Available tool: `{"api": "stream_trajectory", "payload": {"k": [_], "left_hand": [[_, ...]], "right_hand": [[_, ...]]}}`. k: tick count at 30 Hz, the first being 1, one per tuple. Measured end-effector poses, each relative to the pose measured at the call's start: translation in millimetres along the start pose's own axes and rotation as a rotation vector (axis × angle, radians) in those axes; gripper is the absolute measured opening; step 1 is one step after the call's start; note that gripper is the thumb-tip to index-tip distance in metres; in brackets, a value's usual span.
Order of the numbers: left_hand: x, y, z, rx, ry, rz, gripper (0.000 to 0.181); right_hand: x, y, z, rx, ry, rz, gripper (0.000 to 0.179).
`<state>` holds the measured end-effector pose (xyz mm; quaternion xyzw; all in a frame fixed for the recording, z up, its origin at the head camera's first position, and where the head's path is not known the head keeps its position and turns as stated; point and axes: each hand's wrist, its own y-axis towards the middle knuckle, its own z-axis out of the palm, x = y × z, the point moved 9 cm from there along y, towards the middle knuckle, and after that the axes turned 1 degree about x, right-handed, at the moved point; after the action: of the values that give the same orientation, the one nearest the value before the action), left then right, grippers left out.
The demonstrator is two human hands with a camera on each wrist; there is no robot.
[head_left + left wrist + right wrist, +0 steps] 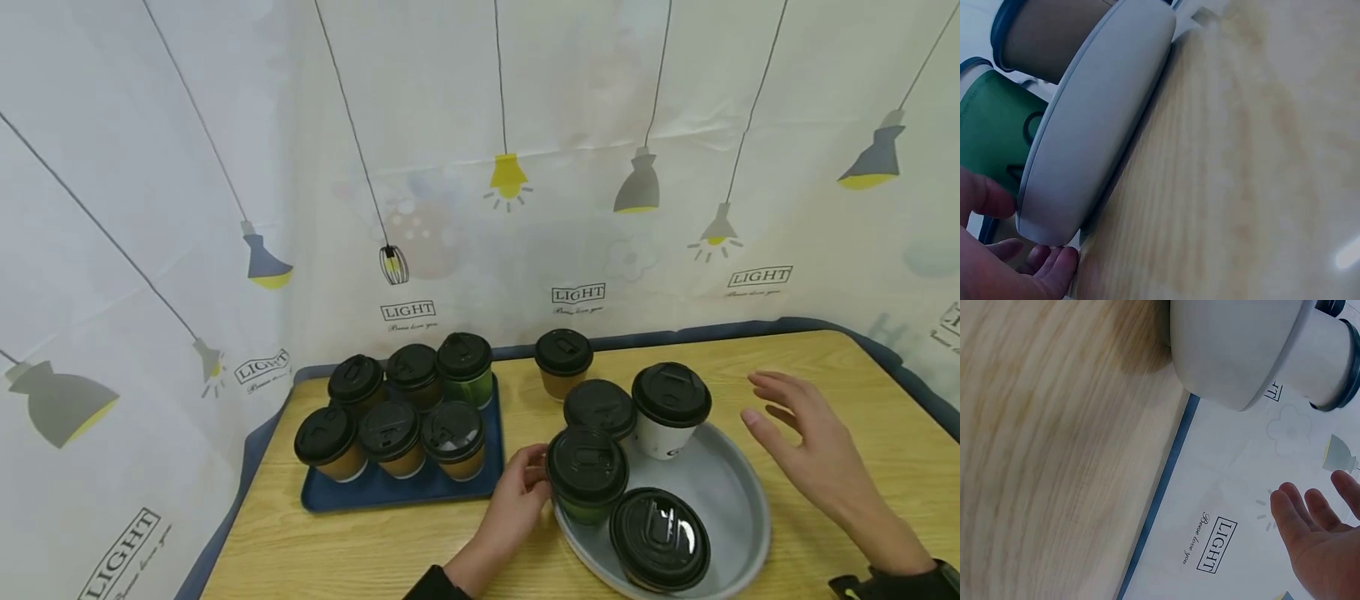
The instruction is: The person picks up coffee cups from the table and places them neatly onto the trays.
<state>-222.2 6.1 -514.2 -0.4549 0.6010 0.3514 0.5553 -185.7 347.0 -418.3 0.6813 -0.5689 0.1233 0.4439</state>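
A grey round tray (738,500) carries several lidded paper cups. At its left rim, my left hand (517,496) stands beside the green cup (588,475). In the left wrist view that hand's thumb (994,199) meets the tray rim, while its fingers curl below the tray wall (1094,119). My right hand (813,442) is raised off the tray's right side, fingers apart and holding nothing. A white cup (667,408) stands at the tray's back, and a black-lidded cup (660,537) at its front. Another black-lidded cup (600,408) is behind the green one.
To the left, a blue rectangular tray (397,498) holds several black-lidded cups in two rows. A brown cup (562,362) stands behind the round tray. The wooden table (832,358) ends at a white curtain (465,250) printed with lamps.
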Motion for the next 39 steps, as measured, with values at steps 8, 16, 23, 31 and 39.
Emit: {"api": "stream_trajectory", "payload": {"k": [8,16,23,31,39], "left_hand": [[-2.0,2.5,2.5,0.020,-0.036,0.020,0.047],[-0.1,3.1,4.3,0.057,-0.060,0.023,0.047],[1.0,-8.9,-1.8,0.020,-0.009,-0.041,0.049],[0.6,1.0,2.4,0.059,-0.106,0.021,0.049],[2.3,-3.0,-8.0,0.003,-0.092,-0.030,0.039]], "right_hand": [[-2,-0.6,1,0.008,0.004,-0.005,0.044],[-5,-4.6,1,0.006,0.007,-0.008,0.042],[-7,-4.3,0,0.034,0.001,0.013,0.042],[-13,-7.6,-2,0.055,-0.036,0.064,0.043],[-22,-11.9,-9,0.068,-0.091,0.100,0.043]]}}
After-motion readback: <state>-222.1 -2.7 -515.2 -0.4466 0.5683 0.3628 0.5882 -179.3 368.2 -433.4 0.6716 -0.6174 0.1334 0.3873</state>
